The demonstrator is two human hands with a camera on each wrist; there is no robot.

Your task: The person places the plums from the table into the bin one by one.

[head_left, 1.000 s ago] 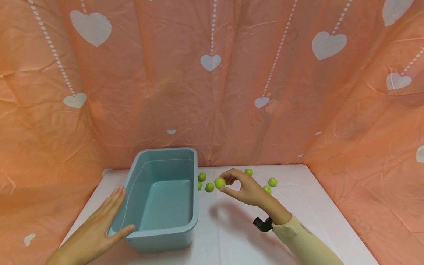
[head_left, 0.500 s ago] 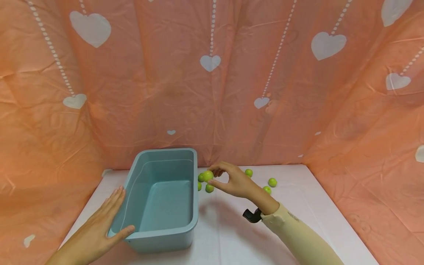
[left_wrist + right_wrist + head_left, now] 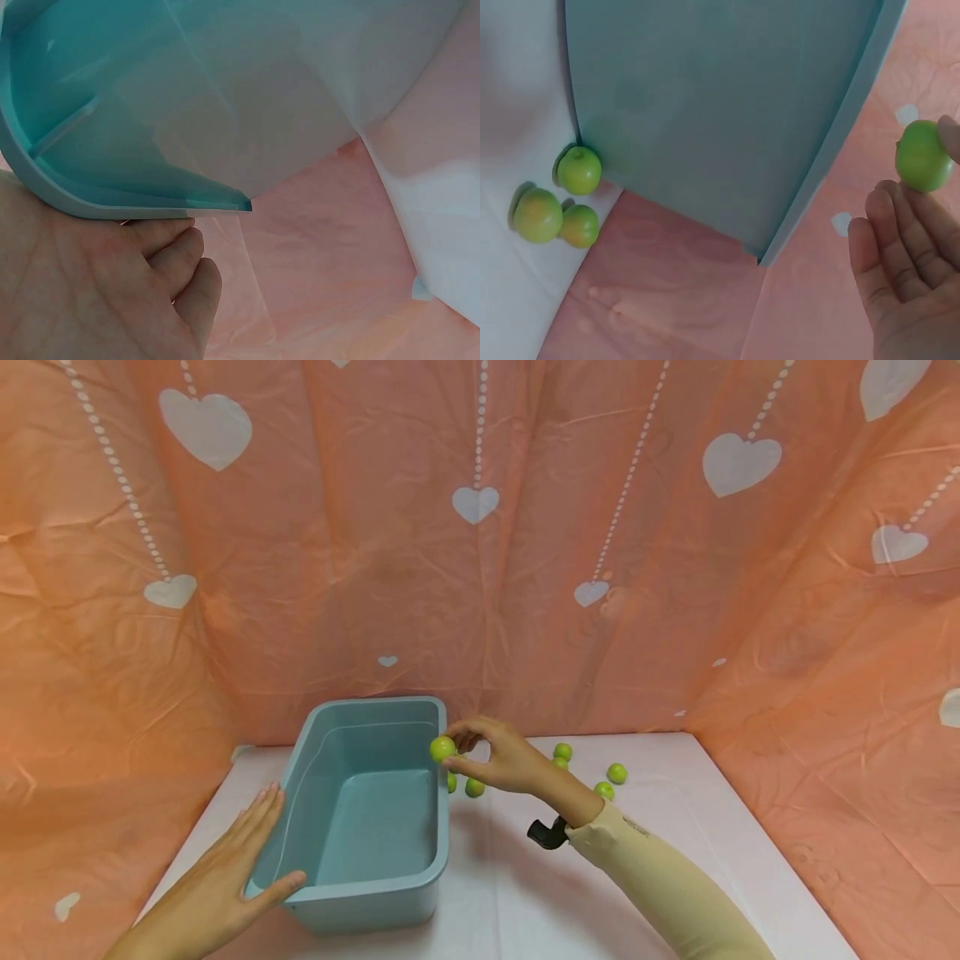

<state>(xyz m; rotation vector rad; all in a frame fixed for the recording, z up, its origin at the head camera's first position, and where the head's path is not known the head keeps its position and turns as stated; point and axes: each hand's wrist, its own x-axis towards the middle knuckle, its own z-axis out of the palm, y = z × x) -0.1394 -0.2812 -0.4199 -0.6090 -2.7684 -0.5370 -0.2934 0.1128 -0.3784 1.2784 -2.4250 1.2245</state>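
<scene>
Between thumb and fingertips, my right hand (image 3: 506,760) pinches a small round green fruit (image 3: 442,749). In the head view it is at the right rim of a blue-grey plastic tub (image 3: 375,885), near the far corner. The right wrist view shows the fruit (image 3: 924,156) held at the fingertips, beyond the tub's rim. My left hand (image 3: 213,881) lies along the tub's left rim near the front corner, fingers straight and thumb spread over the edge. In the left wrist view its palm (image 3: 82,277) is against the rim's outer side. The visible tub floor holds nothing.
More green fruits (image 3: 475,787) sit close to the tub's right wall. Several others (image 3: 617,773) lie farther right, beyond my right forearm. A white cloth covers the table (image 3: 517,893). Orange sheeting (image 3: 480,610) with white hearts encloses the back and sides.
My right hand has moved left and slightly up with the fruit, from above the table to the tub's right rim. My left hand and the tub have stayed put.
</scene>
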